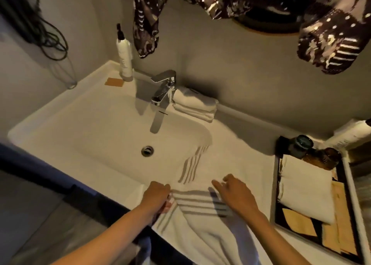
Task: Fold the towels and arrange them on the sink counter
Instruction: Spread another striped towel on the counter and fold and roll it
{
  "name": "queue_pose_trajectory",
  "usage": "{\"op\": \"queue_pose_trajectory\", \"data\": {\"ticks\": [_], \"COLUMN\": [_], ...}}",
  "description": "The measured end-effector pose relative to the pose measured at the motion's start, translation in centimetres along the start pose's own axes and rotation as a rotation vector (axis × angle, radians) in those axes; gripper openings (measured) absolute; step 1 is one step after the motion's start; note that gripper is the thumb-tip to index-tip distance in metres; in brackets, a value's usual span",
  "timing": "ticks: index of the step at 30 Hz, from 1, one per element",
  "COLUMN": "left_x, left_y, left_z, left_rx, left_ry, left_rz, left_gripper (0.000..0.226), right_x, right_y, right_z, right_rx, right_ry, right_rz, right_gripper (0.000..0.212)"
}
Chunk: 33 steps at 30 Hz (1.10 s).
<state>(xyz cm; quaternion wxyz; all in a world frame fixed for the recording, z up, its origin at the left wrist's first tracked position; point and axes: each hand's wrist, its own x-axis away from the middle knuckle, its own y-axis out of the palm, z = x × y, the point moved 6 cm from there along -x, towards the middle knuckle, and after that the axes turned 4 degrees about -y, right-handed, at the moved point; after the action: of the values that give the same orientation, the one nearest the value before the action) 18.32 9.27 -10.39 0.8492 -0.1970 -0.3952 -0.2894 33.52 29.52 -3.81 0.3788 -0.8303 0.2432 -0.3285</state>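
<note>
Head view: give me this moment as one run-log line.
left hand grip shut on striped towel | right hand open on it | towel partly over basin | folded stack by faucet

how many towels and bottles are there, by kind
striped towel under the hands: 1
folded towels by the tap: 1 stack, count unclear
folded towel on the tray: 1
bottles: 2
total: 5
</note>
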Motion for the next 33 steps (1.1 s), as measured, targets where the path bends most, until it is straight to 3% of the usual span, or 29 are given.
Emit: {"op": "queue_pose_trajectory", "data": {"ticks": [4,9,11,13,14,15,17,18,19,22,24,29,33], "left_x": [0.5,-1.3,-2.1,-2.8,-3.0,-3.2,-3.0,-2.9,-3.0,-3.0,-2.9,-3.5,-3.6], "left_y": [-2.5,-1.7,-1.5,-2.4,-3.0,-3.4,-3.7,-3.6,-3.4,-2.4,-1.8,-2.5,-3.4], "left_z": [1.0,0.2,0.6,1.5,1.9,2.3,3.6,4.0,4.0,2.4,1.2,0.8,0.8], "left_rx": [-0.705,-1.006,-0.996,-0.804,-0.665,-0.571,-0.647,-0.717,-0.774,-0.869,-0.893,-0.741,-0.633], "left_ry": [0.458,0.477,0.464,0.358,0.275,0.201,0.165,0.181,0.198,0.221,0.265,0.334,0.331], "left_rz": [0.203,0.147,0.092,0.068,0.048,0.035,0.027,0.03,0.023,-0.029,-0.027,0.069,0.022], "left_gripper": [0.014,0.027,0.022,0.027,0.034,0.044,0.06,0.062,0.06,0.038,0.033,0.028,0.022], "right_x": [1.2,1.1,1.2,2.8,4.2,5.7,7.7,7.0,4.6,-4.9,-10.3,-18.6,-19.0], "right_y": [4.6,6.3,4.7,2.8,3.2,4.4,8.3,9.0,8.8,3.3,1.4,7.3,8.9], "right_z": [2.2,2.0,0.1,-3.7,-6.0,-8.5,-10.6,-10.1,-9.4,-7.4,-7.8,-7.8,-7.2], "right_rx": [0.149,0.065,-0.127,-0.289,-0.316,-0.31,-0.16,-0.074,-0.009,0.18,0.309,0.762,0.888], "right_ry": [-0.004,0.038,0.05,-0.045,-0.142,-0.235,-0.282,-0.293,-0.294,-0.213,-0.248,-0.227,-0.248], "right_rz": [-0.156,-0.276,-0.114,0.127,0.087,-0.078,-0.529,-0.607,-0.547,-0.015,0.146,-0.145,-0.297], "right_gripper": [0.062,0.03,0.022,0.018,0.018,0.017,0.035,0.047,0.051,0.032,0.024,0.04,0.03]}}
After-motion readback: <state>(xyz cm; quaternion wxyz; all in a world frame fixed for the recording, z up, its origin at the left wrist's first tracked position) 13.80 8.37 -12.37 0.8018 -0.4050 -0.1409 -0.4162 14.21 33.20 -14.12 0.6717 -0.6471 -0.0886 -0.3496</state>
